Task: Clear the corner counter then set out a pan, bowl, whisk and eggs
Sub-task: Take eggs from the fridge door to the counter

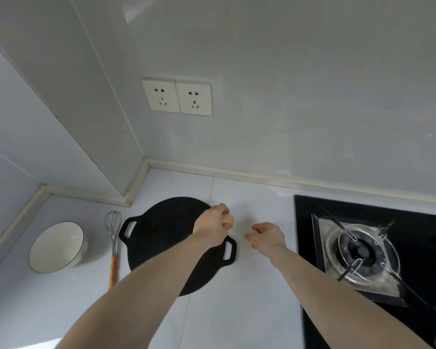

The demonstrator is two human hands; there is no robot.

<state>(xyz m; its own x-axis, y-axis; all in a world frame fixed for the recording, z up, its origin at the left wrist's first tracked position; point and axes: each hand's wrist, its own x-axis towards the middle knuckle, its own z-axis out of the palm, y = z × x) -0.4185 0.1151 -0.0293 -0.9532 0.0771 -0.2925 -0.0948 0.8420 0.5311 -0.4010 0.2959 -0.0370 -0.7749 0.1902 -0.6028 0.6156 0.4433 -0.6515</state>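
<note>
Though not quite finished, looks pretty close to wrapped up. Nearest the camera, just two bare forearms reaching out over the white counter [237, 311].

Further along, left hand [213, 226] curled tight round an egg [228, 219], with a tan end showing past the fingers, up over the right rim of the pan [161, 238]. Right hand [268, 235] closed the same way round a second egg [248, 238], just beside the pan's right handle, above the bare strip between pan and gas hob [363, 250]. Can't tell about contact with the surface for either egg.

Already set out, going by the layout:
- black flat pan with two loop handles, sitting on the counter
- whisk [113, 238] lying just left of it, orange handle toward the camera, wire head toward the wall
- white bowl [57, 248] further left, upright

So three out of four sorted, with only the eggs left to put down, probably right of the pan. Worth setting them down gently, being prone to rolling.

Containers: bowl empty as far as visible, pan bare too. Nothing on the hob's burner either.

Back toward the corner, only the task's own stuff on the counter, so the clearing part looks done. Higher up on the wall, a double socket [176, 98] with nothing plugged in.
</note>
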